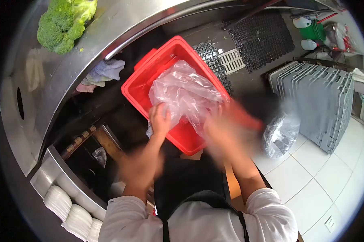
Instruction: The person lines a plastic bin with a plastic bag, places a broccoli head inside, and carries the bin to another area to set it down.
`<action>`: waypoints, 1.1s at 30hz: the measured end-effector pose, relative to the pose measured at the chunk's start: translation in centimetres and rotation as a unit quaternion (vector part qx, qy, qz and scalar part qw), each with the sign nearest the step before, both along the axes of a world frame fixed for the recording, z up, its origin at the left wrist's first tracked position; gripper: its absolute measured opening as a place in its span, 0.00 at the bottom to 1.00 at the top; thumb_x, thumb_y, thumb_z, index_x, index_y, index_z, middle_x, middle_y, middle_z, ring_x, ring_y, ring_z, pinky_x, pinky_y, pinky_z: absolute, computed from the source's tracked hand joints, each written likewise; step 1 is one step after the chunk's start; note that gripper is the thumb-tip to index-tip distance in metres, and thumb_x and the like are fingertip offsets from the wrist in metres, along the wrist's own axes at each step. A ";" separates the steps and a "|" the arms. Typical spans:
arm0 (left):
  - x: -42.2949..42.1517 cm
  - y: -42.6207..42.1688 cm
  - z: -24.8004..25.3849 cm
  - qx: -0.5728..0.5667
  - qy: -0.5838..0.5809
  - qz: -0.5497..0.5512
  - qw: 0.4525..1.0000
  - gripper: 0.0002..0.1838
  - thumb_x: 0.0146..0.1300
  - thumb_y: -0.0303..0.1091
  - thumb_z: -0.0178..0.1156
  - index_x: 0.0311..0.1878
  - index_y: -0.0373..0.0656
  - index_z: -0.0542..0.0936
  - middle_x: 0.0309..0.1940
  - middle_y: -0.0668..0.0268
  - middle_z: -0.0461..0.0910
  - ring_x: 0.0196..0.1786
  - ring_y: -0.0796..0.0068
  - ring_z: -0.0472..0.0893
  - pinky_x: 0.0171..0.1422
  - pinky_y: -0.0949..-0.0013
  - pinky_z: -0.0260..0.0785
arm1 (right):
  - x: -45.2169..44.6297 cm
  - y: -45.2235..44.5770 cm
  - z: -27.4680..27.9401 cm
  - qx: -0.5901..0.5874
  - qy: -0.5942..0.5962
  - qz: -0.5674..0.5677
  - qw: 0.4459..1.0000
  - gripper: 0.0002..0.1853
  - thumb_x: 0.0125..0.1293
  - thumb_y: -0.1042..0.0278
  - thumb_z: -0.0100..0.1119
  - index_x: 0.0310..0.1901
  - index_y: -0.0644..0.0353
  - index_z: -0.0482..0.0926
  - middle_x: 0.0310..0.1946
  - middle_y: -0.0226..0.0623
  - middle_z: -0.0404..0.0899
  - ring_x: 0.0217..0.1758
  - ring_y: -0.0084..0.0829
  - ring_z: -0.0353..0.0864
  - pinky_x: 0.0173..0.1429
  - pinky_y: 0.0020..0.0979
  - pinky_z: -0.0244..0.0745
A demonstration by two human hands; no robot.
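A red rectangular bin (139,94) stands open in front of me, with a crumpled clear plastic bag (182,86) spread inside it and over its near edge. At the bin's near left edge, my left hand (160,119) has its fingers bent against the bag, gripping the plastic. My right hand (218,127) is at the bin's right side, next to the bag's right end. Motion smears it, so its fingers and anything in them cannot be made out.
Broccoli (62,26) lies on a steel counter (97,36) at upper left, with cloths (105,70) below. Stacked grey crates (315,97) and a bag-lined black bin (279,137) stand right. White foam containers (75,215) sit lower left. Black mats (262,38) cover floor beyond.
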State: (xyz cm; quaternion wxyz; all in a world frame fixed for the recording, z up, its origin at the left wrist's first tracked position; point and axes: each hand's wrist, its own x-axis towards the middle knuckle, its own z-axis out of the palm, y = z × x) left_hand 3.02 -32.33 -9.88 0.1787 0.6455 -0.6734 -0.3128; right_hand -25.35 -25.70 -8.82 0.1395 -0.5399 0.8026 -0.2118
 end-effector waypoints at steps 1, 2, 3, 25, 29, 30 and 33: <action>0.6 0.0 0.0 -0.009 -0.052 0.030 0.998 0.20 0.53 0.37 0.64 0.49 0.43 0.75 0.52 0.52 0.71 0.57 0.51 0.70 0.64 0.54 0.60 | -0.7 -0.5 0.6 -0.011 0.017 -0.008 1.000 0.20 0.57 0.63 0.61 0.52 0.56 0.74 0.55 0.57 0.64 0.60 0.55 0.63 0.62 0.49 0.60; 0.9 0.3 0.1 0.015 -0.113 0.056 0.992 0.22 0.52 0.40 0.64 0.50 0.44 0.73 0.52 0.51 0.70 0.56 0.51 0.70 0.61 0.52 0.61 | -1.3 -0.6 1.5 -0.027 0.038 -0.018 0.999 0.20 0.57 0.63 0.61 0.52 0.56 0.74 0.55 0.58 0.64 0.60 0.55 0.63 0.62 0.49 0.60; 1.1 0.7 0.3 0.039 -0.175 0.083 0.980 0.25 0.52 0.42 0.65 0.51 0.45 0.72 0.52 0.51 0.68 0.55 0.51 0.70 0.59 0.49 0.62 | -1.8 -0.3 2.3 -0.026 0.056 -0.029 0.998 0.21 0.57 0.62 0.62 0.52 0.56 0.74 0.55 0.58 0.64 0.60 0.55 0.62 0.63 0.49 0.59; 2.7 4.5 0.2 0.439 -0.024 0.126 0.889 0.43 0.48 0.45 0.69 0.65 0.43 0.59 0.61 0.48 0.66 0.68 0.51 0.61 0.68 0.57 0.58 | 22.2 -27.0 30.5 -0.334 -0.170 0.279 0.884 0.60 0.29 0.53 0.81 0.66 0.62 0.57 0.60 0.55 0.63 0.65 0.56 0.58 0.67 0.47 0.59; 1.6 6.0 1.6 0.228 -0.016 0.124 0.966 0.38 0.47 0.44 0.69 0.62 0.43 0.65 0.56 0.49 0.69 0.64 0.51 0.65 0.66 0.56 0.60 | 27.7 -34.0 29.5 -0.314 -0.023 0.212 0.925 0.46 0.41 0.54 0.75 0.62 0.60 0.64 0.52 0.55 0.72 0.58 0.50 0.71 0.62 0.38 0.66; 1.0 5.8 3.3 0.236 -0.038 0.133 0.962 0.41 0.46 0.44 0.70 0.63 0.41 0.63 0.58 0.49 0.67 0.62 0.50 0.65 0.65 0.54 0.61 | 27.6 -34.6 29.8 -0.295 -0.100 0.235 0.921 0.46 0.40 0.53 0.76 0.62 0.59 0.64 0.53 0.56 0.71 0.59 0.50 0.70 0.63 0.39 0.66; 0.7 5.3 3.7 0.283 -0.057 0.122 0.950 0.50 0.44 0.47 0.71 0.69 0.43 0.55 0.65 0.49 0.59 0.65 0.49 0.63 0.69 0.56 0.57 | 26.2 -35.9 30.3 -0.249 -0.283 0.260 0.889 0.46 0.39 0.55 0.77 0.61 0.60 0.65 0.54 0.57 0.70 0.59 0.50 0.70 0.63 0.39 0.66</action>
